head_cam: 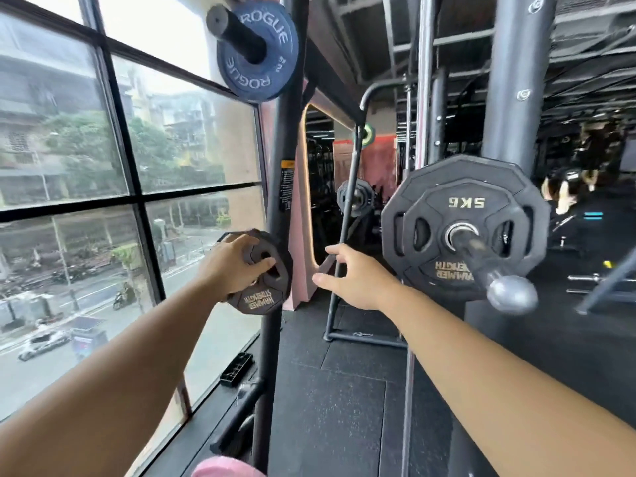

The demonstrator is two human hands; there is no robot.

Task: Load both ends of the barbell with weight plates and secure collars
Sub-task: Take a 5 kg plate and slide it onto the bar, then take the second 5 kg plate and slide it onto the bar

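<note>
The left hand (230,266) grips the small plate (265,301) by its upper edge, with the fingers curled over the rim and the thumb near the centre hole. The plate sits in front of the rack upright (275,187), close to the window. I cannot tell whether it hangs on a storage peg or is already free. The right hand (351,280) holds nothing. Its fingers are spread and it reaches toward the plate from the side, not touching it.

The barbell sleeve (481,256) is on the right, well apart from the small plate. It already carries a large plate (413,180) and in front of it a 5 kg plate (464,204). No collar is visible on this end.

To do this step well, I think the right hand should take the opposite edge, so that both hands carry the plate flat and upright. Then the hole must be lined up with the sleeve tip before pushing, and the plate slid until it touches the 5 kg plate with no gap. Fingers should stay on the rim, not behind the plate, or they may be pinched. The collar comes after.
</note>
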